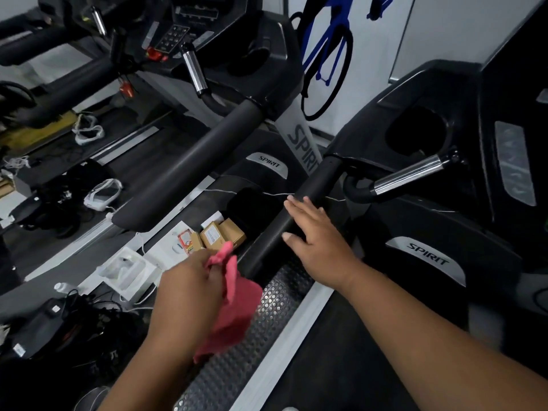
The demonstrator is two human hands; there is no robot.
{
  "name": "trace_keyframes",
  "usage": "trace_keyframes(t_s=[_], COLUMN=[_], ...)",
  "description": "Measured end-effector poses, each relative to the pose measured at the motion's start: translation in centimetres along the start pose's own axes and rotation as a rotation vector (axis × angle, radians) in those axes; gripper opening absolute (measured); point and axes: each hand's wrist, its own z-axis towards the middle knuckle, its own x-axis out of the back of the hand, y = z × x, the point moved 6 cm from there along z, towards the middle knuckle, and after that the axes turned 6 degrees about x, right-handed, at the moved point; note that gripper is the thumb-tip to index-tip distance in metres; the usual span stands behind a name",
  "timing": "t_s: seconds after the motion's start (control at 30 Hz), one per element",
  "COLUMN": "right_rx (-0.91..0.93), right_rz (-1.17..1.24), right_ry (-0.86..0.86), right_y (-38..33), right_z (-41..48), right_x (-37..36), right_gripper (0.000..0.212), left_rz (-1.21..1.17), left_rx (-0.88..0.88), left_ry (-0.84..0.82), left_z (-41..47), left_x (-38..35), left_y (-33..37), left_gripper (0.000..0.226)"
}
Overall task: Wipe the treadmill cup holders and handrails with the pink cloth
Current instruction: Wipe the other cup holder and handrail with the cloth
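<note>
Altogether, treadmills: two, near treadmill (427,256) and far treadmill (189,161).
Cup holders: two visible, near cup holder (415,132), far cup holder (252,60).
Pink cloth (234,298): one, dangling just beside near handrail (299,209).
Left hand (189,280): fingers curled, pinching cloth's top.
Right hand (317,244): flat on near handrail, fingers straight, close together.

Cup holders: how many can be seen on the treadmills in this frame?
2. One cup holder is in the console of the near treadmill, at right. A second cup holder is in the console of the next treadmill, upper centre. Others may be hidden.
</note>
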Motion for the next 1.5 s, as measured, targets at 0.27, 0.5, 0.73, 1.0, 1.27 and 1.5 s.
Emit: trace_keyframes(t_s=[0.27, 0.5, 0.73, 1.0, 1.27, 1.5], right_rx=[-0.219, -0.185, -0.174, -0.097, -0.18, -0.313], right_rz=[0.734, 0.744, 0.561, 0.523, 0.579, 0.561], right_ry=[0.227, 0.429, 0.348, 0.406, 0.633, 0.831], right_y=[-6.4, -10.2, -10.2, -10.1, -7.9, -3.0], right_z=[-6.3, -11.8, -16.9, -20.6, -23.5, -24.6], right_x=[10.2, 24.3, 33.7, 38.3, 42.9, 45.6], right_gripper=[0.047, 0.02, 0.035, 0.031, 0.037, 0.031], left_rz=[-0.887, -1.16, -1.287, -1.033, -1.115, -0.746], left_rx=[-0.147, -0.157, -0.171, 0.097, -0.107, -0.558], left_ry=[-0.276, -0.527, -0.715, -1.206, -1.123, -0.988], left_z=[-1.0, -3.3, -7.2, -11.0, -12.1, -9.7], left_x=[2.4, 2.5, 1.6, -3.5, -4.4, -2.3], left_y=[16.9, 24.2, 32.3, 36.4, 39.1, 44.1], left_gripper=[0.014, 0.017, 0.031, 0.093, 0.053, 0.026])
